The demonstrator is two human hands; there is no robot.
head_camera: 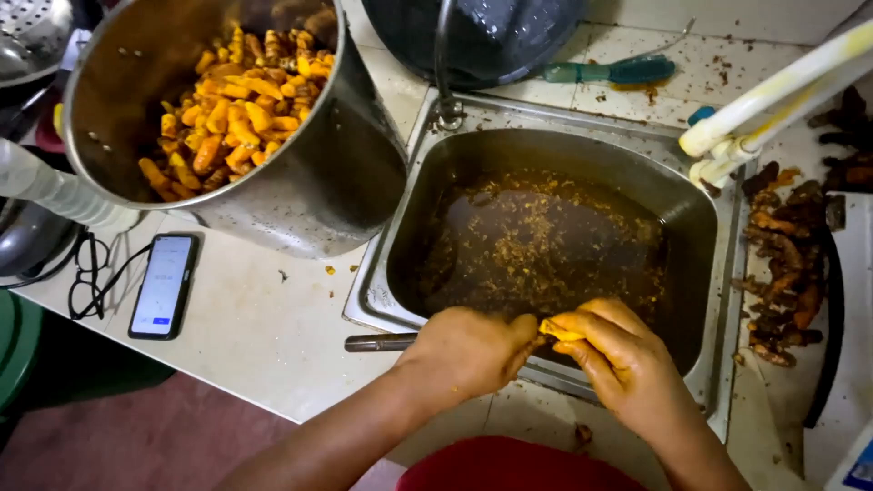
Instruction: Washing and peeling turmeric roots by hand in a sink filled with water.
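I am peeling: my right hand point(627, 364) grips a root point(560, 331); my left hand point(468, 350) clenches a knife point(380, 342) over the sink point(400, 218). Next needs gentle scraping.

A phone point(163, 285) lies on the counter point(264, 336) well left of the hands, beside glasses point(88, 273) (folded); a teal brush point(611, 70) lies far beyond.

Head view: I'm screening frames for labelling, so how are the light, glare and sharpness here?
Head view: even indoor light, edges slightly soft; soft glare on the steel pot wall and the sink rim; the sink's murky water is dark, detail there is poor; both hands and the yellow piece between them are readable; wide-angle bending shows at the frame's edges.
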